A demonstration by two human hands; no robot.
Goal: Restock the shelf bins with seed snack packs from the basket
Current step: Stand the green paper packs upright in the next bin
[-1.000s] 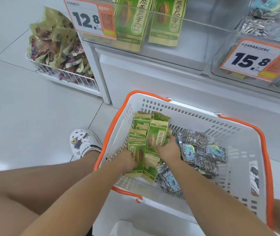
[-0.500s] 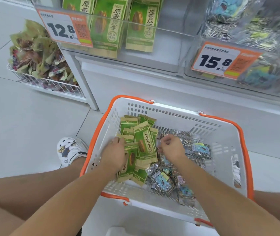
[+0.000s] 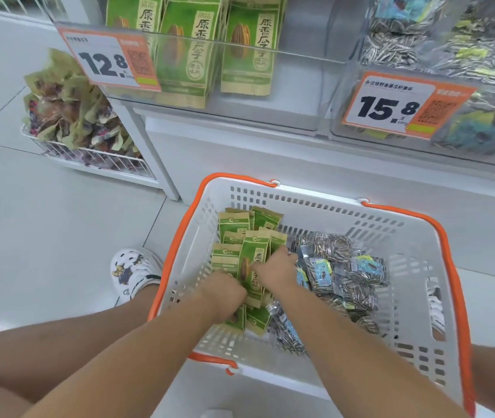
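Your left hand (image 3: 225, 289) and right hand (image 3: 273, 268) are both down in the white slotted basket (image 3: 315, 206) with its orange rim, fingers curled round the flat green seed packs (image 3: 252, 260) stacked at its left side. Clear crinkly packs of striped seeds (image 3: 345, 273) fill the basket's right, touching your right wrist. Beyond, the clear shelf bin (image 3: 270, 116) tagged 12.8 holds upright green packs; its right neighbour (image 3: 481, 140) holds clear ones.

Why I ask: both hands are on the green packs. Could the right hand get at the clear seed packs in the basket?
Probably yes: the right hand is beside the clear seed packs, which lie uncovered in the open basket.
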